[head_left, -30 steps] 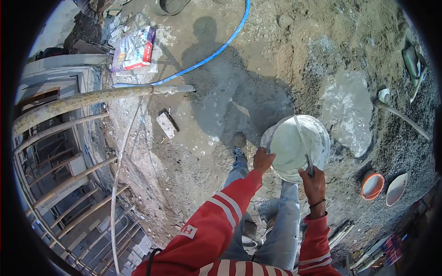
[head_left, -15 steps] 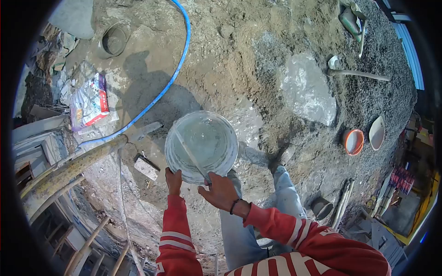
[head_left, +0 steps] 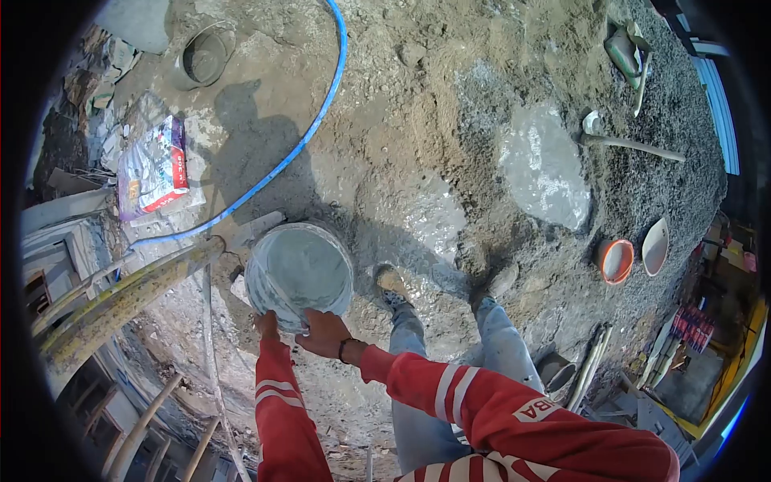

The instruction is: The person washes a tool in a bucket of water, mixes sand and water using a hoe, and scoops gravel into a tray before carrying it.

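Note:
A large white bucket [head_left: 309, 265] with grey-smeared walls stands left of my feet, close to the end of a thick bamboo pole. My left hand [head_left: 267, 324] is closed on its near rim. Just right of it, my right hand [head_left: 323, 332] is closed at the same rim, around the end of a thin stick that leans inside the bucket. Most of the stick is hard to make out against the grey inside. A small pale block, partly hidden, lies behind the bucket's left side.
A blue hose [head_left: 281, 165] curves across the ground beyond the bucket. A printed bag [head_left: 157, 170] lies at the left, above bamboo poles [head_left: 120, 301]. On the right are a wet grey patch [head_left: 546, 169], a shovel [head_left: 634, 145], an orange-rimmed bucket [head_left: 616, 262] and gravel.
The bucket and both my hands have moved left and slightly down in view. My feet now show apart, right of the bucket. Earlier the bucket was in front of my legs.

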Demonstrator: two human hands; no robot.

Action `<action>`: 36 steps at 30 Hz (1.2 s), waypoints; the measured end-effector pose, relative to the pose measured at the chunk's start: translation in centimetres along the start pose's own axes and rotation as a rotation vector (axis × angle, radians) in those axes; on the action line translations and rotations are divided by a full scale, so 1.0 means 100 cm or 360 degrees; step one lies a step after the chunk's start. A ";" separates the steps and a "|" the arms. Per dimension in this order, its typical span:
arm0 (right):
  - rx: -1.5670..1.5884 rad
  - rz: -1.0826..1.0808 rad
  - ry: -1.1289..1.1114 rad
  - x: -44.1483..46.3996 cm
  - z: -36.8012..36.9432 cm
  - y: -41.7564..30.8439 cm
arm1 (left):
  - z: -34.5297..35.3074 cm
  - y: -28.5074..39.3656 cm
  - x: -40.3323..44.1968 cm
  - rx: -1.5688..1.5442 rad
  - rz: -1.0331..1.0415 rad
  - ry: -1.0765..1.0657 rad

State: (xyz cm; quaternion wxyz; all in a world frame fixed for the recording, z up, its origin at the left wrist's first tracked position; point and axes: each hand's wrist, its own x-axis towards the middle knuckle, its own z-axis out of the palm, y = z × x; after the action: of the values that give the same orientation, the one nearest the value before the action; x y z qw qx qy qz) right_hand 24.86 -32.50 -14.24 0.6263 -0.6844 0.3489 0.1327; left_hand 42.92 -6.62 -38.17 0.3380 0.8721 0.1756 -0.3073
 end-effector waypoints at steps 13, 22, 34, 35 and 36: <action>-0.0353 0.0021 -0.0115 0.015 -0.127 0.068 | 0.021 0.038 -0.296 0.0701 0.0071 -0.0485; -0.0848 0.0983 0.0812 -0.092 -0.602 0.305 | 0.104 0.059 -0.463 0.0446 -0.0882 -0.0785; -0.2345 0.1694 0.0965 -0.285 -1.054 0.417 | 0.151 0.141 -0.448 0.1017 -0.0565 -0.0598; -0.2312 0.1752 0.0897 -0.287 -1.064 0.426 | 0.148 0.145 -0.447 0.1057 -0.0550 -0.0590; -0.2282 0.1811 0.0836 -0.288 -1.074 0.432 | 0.147 0.150 -0.445 0.1086 -0.0540 -0.0584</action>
State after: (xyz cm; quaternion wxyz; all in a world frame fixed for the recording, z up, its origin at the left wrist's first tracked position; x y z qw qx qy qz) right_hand -51.12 -124.31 -10.06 -0.1996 -0.6410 0.5949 0.4420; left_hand 11.13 -31.87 -10.36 0.0001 0.8236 0.1419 -0.5491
